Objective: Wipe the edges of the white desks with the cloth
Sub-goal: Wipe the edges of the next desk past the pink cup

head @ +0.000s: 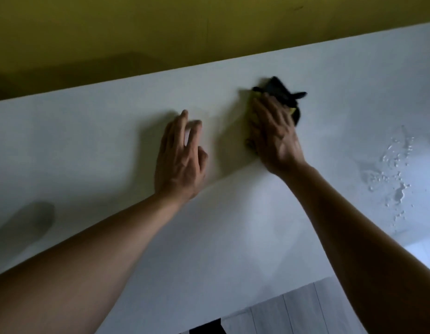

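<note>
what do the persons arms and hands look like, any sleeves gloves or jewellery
Both forearms are bare as far as the frame shows, with no sleeve in view. The left hand and right hand wear no gloves, and no watch, bracelet or ring is visible. The picture is dim and slightly blurred.

The desk [88,141] top is smooth, matt white board, with a wet, beaded patch [392,179] right of the cloth [281,92]. The cloth is soft fabric, dark with yellow showing. Behind the desk, the wall [136,32] is matt ochre paint.
</note>
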A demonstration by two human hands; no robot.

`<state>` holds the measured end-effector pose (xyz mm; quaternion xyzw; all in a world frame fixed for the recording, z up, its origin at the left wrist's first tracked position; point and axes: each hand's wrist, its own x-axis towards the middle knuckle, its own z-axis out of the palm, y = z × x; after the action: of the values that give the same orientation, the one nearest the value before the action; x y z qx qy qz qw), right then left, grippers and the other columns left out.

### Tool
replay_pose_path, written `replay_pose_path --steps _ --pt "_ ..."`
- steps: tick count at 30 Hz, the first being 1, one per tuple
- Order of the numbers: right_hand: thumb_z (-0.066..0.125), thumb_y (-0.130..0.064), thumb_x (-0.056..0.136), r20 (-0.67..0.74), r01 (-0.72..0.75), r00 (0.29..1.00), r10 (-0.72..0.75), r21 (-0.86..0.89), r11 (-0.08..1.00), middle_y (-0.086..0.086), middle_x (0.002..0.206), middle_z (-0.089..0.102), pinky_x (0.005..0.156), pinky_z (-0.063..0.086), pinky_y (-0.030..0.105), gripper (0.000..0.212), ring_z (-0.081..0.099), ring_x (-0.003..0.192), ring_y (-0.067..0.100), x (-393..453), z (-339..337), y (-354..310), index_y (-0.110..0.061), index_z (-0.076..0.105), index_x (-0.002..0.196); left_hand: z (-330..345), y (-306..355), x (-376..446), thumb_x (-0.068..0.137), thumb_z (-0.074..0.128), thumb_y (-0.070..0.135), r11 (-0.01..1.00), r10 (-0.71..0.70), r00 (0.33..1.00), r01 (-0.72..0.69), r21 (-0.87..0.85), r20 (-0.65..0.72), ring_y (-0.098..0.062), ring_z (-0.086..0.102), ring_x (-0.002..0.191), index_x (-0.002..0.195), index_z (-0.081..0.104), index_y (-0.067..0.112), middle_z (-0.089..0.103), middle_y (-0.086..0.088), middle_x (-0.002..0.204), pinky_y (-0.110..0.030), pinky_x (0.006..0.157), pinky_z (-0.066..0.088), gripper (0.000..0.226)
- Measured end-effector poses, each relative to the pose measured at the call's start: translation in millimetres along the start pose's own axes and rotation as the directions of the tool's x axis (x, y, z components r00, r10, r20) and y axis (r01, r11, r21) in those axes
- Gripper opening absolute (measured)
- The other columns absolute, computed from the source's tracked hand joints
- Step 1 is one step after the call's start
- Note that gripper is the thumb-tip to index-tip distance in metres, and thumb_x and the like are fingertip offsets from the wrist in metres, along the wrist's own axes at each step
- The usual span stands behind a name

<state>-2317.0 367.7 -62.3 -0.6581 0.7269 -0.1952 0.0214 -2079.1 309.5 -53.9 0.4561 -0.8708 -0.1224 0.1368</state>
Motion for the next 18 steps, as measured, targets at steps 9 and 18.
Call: replay_pose_path --steps 9,18 --pt "0.055 -0.041 0.096 0.161 0.289 0.935 -0.316 0.171 0.942 0.013 0.157 0.041 0.123 0.024 0.043 0.060 0.035 0.147 0.030 65.7 16.9 -17.2 -0.012 0.047 0.149 2.7 1.2 0.2 0.098 0.039 0.018 0.999 -0.043 0.999 0.042 -0.007 -0.006 -0.037 0.035 0.150 0.150 0.045 0.000 0.041 -0.021 0.158 -0.048 0.125 0.028 0.055" --pt "0.042 -0.035 0.100 -0.128 -0.454 0.882 0.455 0.033 0.890 0.011 0.157 0.040 0.119 0.025 0.038 0.052 0.036 0.144 0.031 86.9 -13.1 88.3 -0.019 0.046 0.149 5.2 3.2 0.8 0.099 0.039 0.014 1.000 -0.027 0.999 0.027 -0.011 -0.024 -0.036 0.034 0.151 0.148 0.046 -0.004 0.042 -0.022 0.159 -0.050 0.124 0.029 0.053"
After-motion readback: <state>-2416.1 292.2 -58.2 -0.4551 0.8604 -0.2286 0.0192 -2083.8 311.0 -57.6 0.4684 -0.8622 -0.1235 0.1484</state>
